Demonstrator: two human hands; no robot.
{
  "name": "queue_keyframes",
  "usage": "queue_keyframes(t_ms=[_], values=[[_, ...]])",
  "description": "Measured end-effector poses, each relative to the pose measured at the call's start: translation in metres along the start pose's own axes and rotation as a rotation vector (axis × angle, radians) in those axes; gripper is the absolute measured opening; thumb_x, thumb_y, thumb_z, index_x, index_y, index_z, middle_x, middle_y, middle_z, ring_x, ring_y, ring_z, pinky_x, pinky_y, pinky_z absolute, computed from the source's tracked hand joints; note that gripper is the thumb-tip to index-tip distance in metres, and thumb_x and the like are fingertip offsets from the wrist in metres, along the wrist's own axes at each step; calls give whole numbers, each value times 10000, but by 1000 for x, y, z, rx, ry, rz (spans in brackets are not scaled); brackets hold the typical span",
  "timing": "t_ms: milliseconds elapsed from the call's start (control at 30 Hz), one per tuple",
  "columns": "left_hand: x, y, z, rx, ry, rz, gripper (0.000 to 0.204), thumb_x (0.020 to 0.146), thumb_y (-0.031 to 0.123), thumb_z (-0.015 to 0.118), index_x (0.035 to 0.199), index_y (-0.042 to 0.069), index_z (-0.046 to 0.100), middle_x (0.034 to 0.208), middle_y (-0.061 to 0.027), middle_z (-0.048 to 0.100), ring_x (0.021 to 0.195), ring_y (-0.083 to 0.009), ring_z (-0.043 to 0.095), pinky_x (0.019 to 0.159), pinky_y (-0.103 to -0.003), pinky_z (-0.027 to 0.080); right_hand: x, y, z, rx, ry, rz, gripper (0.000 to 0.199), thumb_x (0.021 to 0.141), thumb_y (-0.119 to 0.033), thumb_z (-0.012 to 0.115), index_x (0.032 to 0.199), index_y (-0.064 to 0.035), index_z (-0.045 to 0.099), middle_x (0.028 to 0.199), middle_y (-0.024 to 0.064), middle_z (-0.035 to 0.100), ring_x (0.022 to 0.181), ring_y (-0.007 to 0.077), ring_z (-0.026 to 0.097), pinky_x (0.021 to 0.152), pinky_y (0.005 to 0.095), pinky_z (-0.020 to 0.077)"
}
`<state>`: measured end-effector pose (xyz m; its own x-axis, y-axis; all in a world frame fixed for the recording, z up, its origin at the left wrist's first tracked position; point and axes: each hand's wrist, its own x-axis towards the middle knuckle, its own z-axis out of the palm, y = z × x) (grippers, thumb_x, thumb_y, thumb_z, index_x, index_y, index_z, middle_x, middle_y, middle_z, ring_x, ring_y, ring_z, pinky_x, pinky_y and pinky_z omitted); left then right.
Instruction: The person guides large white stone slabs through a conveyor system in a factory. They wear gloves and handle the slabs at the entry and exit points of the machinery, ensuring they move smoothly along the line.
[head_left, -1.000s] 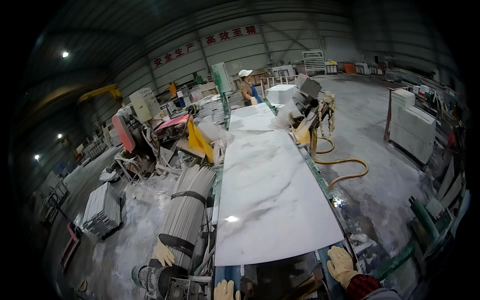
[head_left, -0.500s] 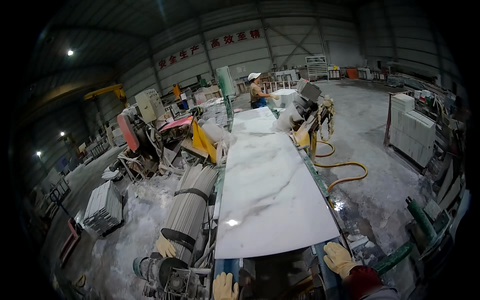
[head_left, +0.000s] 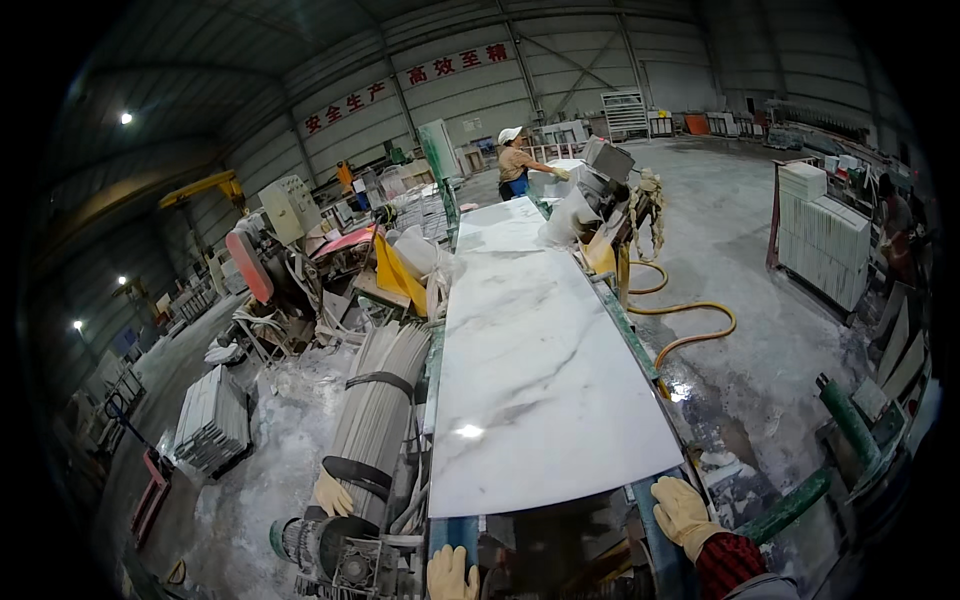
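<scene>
A long white stone-look slab (head_left: 545, 390) with grey veining lies flat on a machine bed with green and blue side rails. My right hand (head_left: 683, 512), in a cream glove, lies on the blue rail (head_left: 655, 540) near the slab's front right corner, fingers stretched out. At the lower edge my left hand (head_left: 452, 575), gloved alike, is on the left rail with its fingers up and apart. Neither hand holds anything or touches the slab. Another cream glove (head_left: 332, 494) hangs against the strapped bundle of pale strips (head_left: 375, 410); whether it is empty, I cannot tell.
A motor (head_left: 325, 545) sits left of my left hand. Yellow guards (head_left: 400, 272) and machinery flank the bed farther off. At the far end stands a person (head_left: 515, 165) in a white cap. A yellow hose (head_left: 700, 308) curls over the wet floor at right, beyond a green pipe (head_left: 790, 505).
The view has tilted slightly, so the far scene sits higher. Both hands stay on the rails and the slab looks unmoved. The far person's arm still reaches right.
</scene>
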<state>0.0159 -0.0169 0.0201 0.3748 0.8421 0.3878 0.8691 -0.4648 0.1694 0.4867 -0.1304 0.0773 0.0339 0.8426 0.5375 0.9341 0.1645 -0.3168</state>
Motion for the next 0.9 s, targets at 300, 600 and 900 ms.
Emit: queue_keyframes(t_ms=[300, 600, 900], values=[[-2, -6, 14, 7, -25, -21, 564, 1040, 370, 541, 1524, 81, 519, 1554, -237, 499, 1430, -450, 454, 1216, -527, 328, -1, -1, -2, -1, -20, 27, 285, 810, -92, 657, 1077, -23, 583, 999, 188, 573, 973, 409, 575, 898, 490, 483], [-6, -2, 6, 2, -38, -21, 559, 1040, 367, 542, 1514, 72, 527, 1544, -243, 507, 1424, -454, 459, 1209, -530, 336, -12, 5, 4, -11, -65, 53, 336, 828, -111, 683, 1141, -17, 602, 1089, 202, 617, 1051, 417, 596, 976, 493, 486], [-8, 0, 2, -4, -32, -14, 560, 1038, 364, 542, 1514, 69, 523, 1541, -252, 506, 1417, -460, 463, 1212, -532, 332, -22, 11, 11, -26, -63, 48, 363, 834, -100, 702, 1174, -9, 612, 1175, 219, 640, 1116, 424, 607, 1023, 497, 493]])
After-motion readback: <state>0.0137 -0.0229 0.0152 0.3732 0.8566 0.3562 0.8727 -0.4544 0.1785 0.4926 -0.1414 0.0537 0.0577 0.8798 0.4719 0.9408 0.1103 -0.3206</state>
